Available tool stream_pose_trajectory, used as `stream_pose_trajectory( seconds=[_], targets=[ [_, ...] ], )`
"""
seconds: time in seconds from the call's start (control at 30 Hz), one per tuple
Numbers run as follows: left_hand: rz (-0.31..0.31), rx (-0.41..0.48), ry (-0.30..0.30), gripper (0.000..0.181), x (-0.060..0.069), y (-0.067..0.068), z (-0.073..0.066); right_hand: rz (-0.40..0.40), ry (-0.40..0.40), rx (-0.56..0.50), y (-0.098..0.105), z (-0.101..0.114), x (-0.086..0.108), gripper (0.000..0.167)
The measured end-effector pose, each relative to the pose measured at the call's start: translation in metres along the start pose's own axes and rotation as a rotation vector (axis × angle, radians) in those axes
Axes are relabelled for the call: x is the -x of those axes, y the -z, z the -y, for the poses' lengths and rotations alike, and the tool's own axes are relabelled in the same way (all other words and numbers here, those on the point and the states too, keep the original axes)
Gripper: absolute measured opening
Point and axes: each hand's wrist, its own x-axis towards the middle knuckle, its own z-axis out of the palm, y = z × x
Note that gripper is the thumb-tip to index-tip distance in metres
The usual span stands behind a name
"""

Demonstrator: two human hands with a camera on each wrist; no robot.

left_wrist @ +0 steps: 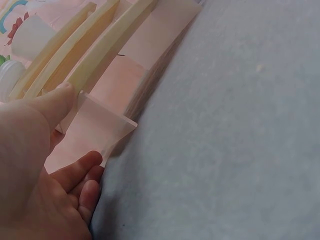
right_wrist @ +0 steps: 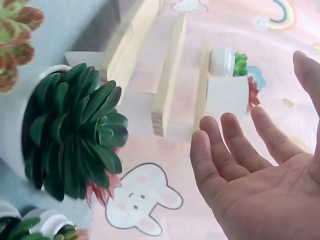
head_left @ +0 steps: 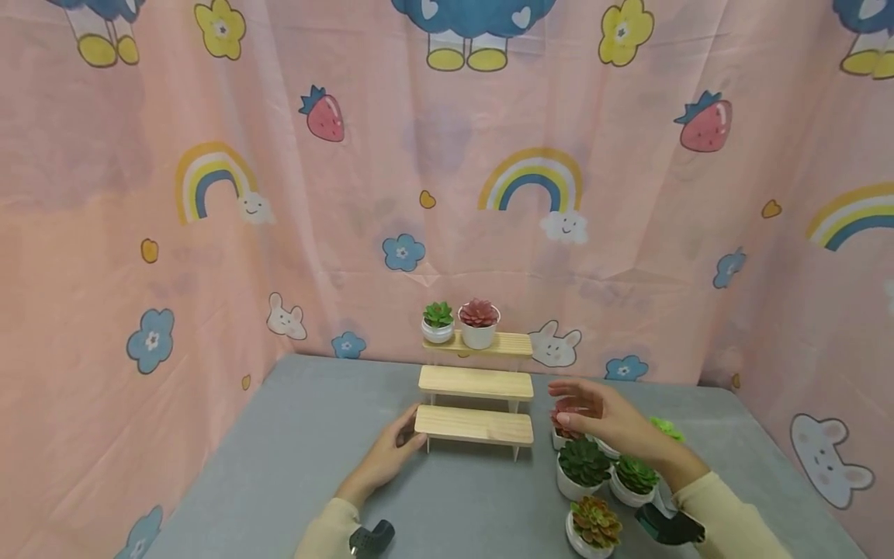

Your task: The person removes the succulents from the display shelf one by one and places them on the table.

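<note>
A three-tier wooden shelf (head_left: pixel 475 425) stands on the grey table. On its top tier sit a small green succulent (head_left: pixel 438 321) and, beside it, a red succulent in a white pot (head_left: pixel 479 324). My left hand (head_left: pixel 386 460) touches the left end of the lowest tier; in the left wrist view its thumb rests against the wood (left_wrist: pixel 95 62). My right hand (head_left: pixel 611 419), fingers spread and holding nothing, hovers right of the shelf over a reddish succulent (head_left: pixel 564 428). In the right wrist view the right hand (right_wrist: pixel 265 175) has its palm and fingers uncurled.
Several potted succulents stand at the right, among them a dark green one (head_left: pixel 584 464), a green one (head_left: pixel 635 475) and an orange-green one (head_left: pixel 594 524) nearest the front. Behind the table (head_left: pixel 293 435) hangs a pink patterned curtain (head_left: pixel 363 194).
</note>
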Motion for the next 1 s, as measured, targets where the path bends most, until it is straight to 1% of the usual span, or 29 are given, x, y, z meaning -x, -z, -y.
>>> stream_pose_trajectory(
  seconds=[0.07, 0.17, 0.33, 0.47, 0.5, 0.63, 0.73, 0.8, 0.9, 1.0],
  targets=[
    [0.006, -0.001, 0.000, 0.069, 0.000, 0.000, 0.000, -0.017, -0.001, 0.024, -0.001, -0.002, -0.005, 0.051],
    [0.012, 0.003, -0.001, 0.069, 0.000, 0.001, -0.001, -0.045, 0.002, 0.030, -0.003, -0.003, -0.013, 0.051],
    [0.001, 0.017, -0.001, 0.069, -0.001, 0.002, -0.003, -0.087, 0.017, 0.048, -0.005, 0.001, -0.034, 0.050],
    [0.002, 0.015, 0.003, 0.069, -0.001, 0.001, -0.003, -0.131, -0.027, 0.063, -0.007, 0.004, -0.052, 0.054],
    [0.004, 0.018, 0.004, 0.069, -0.001, 0.001, -0.002, -0.140, -0.045, 0.058, -0.008, 0.005, -0.056, 0.056],
    [0.002, 0.028, 0.005, 0.068, -0.002, 0.002, -0.003, -0.167, -0.069, 0.044, -0.011, 0.012, -0.076, 0.061],
    [0.002, 0.019, 0.001, 0.068, -0.003, 0.002, -0.003, -0.168, -0.073, 0.027, -0.013, 0.018, -0.089, 0.062],
    [0.004, 0.016, -0.003, 0.069, -0.003, 0.002, -0.002, -0.172, -0.095, 0.006, -0.016, 0.022, -0.097, 0.064],
    [0.007, 0.015, -0.002, 0.070, -0.002, 0.002, -0.001, -0.183, -0.134, -0.040, -0.019, 0.024, -0.107, 0.071],
    [0.006, 0.020, -0.002, 0.070, 0.000, 0.001, -0.002, -0.215, -0.172, -0.081, -0.022, 0.025, -0.118, 0.080]
  ],
)
